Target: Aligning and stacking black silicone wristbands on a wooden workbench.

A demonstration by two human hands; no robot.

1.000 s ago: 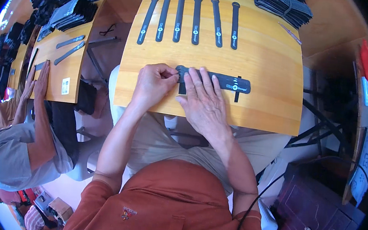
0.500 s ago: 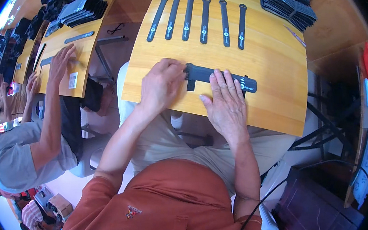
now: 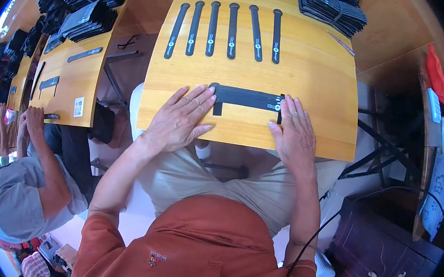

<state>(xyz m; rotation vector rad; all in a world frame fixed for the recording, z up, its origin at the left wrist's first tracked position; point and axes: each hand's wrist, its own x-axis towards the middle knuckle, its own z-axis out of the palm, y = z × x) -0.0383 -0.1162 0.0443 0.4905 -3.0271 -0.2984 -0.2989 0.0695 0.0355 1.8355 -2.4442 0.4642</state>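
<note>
A dark grey strap [image 3: 247,97] with a pale printed mark near its right end lies crosswise on the wooden table. Beneath its left end, a short black strip [image 3: 218,109] sticks out toward me; another black strip [image 3: 280,117] shows beside its right end. My left hand [image 3: 180,117] lies flat, fingertips at the strap's left end. Fingers stretched out, my right hand [image 3: 296,130] rests over the right end and covers part of it. Farther away, several similar straps stand in a row, among them a middle strap [image 3: 233,31].
Banded stacks of dark straps [image 3: 333,13] sit at the table's far right, near a thin pointed tool [image 3: 341,43]. At left, a co-worker in a grey shirt [image 3: 27,192] works at another table [image 3: 85,88]. A black cable [image 3: 326,223] runs past my right arm.
My left hand has flattened onto the strap's left end. My right hand has slid from the strap's middle to its right end. The co-worker's hands have drawn back to their table's near edge.
</note>
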